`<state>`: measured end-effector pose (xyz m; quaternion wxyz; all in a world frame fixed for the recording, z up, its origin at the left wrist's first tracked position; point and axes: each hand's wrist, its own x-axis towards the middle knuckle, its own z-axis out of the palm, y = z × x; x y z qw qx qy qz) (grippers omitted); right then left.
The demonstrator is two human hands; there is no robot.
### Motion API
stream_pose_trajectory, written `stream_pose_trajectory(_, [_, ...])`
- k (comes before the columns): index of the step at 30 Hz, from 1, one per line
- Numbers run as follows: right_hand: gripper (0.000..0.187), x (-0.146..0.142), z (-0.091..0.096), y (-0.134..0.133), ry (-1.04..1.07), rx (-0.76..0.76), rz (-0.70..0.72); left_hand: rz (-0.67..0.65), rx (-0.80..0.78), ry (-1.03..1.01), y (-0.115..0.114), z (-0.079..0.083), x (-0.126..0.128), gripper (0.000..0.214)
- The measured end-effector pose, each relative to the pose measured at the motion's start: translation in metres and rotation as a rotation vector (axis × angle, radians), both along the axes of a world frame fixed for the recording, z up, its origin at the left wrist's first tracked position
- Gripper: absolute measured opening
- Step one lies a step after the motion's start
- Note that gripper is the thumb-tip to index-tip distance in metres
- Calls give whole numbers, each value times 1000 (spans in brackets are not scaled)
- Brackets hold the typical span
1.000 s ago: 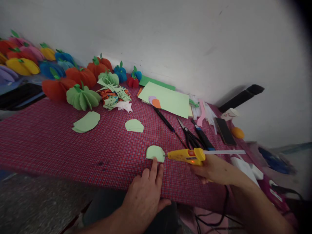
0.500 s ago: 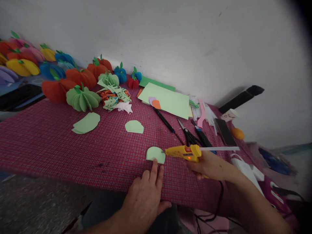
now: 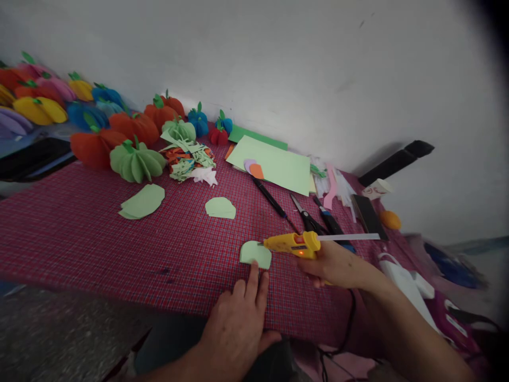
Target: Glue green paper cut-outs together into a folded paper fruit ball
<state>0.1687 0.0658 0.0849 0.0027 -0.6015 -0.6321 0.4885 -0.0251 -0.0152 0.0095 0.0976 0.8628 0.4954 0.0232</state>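
My left hand (image 3: 238, 318) lies flat on the red checked tablecloth (image 3: 79, 239), fingers stretched out, its fingertips pressing the near edge of a small light green paper cut-out (image 3: 254, 253). My right hand (image 3: 334, 264) grips a yellow hot glue gun (image 3: 290, 244) with a white glue stick poking out of its back. The gun's nozzle sits over the top right edge of that cut-out. A second green cut-out (image 3: 220, 208) and a small stack of them (image 3: 142, 201) lie further out on the cloth.
Several paper pumpkins, among them a green one (image 3: 135, 162), line the wall at left, beside a heap of paper scraps (image 3: 186, 156). A green sheet (image 3: 274, 164), pen (image 3: 270, 197), scissors (image 3: 308, 217), a phone (image 3: 368, 215) and the glue gun's black cord (image 3: 350, 323) lie at right.
My right hand has carried the glue gun leftwards, bringing its nozzle onto the small green cut-out. My left hand has stayed pressing the cut-out's edge.
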Motion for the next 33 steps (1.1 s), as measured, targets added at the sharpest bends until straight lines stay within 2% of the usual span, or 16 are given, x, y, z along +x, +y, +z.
stream_pose_trajectory(9, [24,-6,-4,4,15,42,40,2,-13,4,1,1,-1,88])
stream_pose_trajectory(21, [27,-21,1,5,33,39,100,-2,-20,20,1,4,0,87])
stream_pose_trajectory(33, [22,-7,-1,3,-10,27,33,0,-11,11,1,5,-1,86])
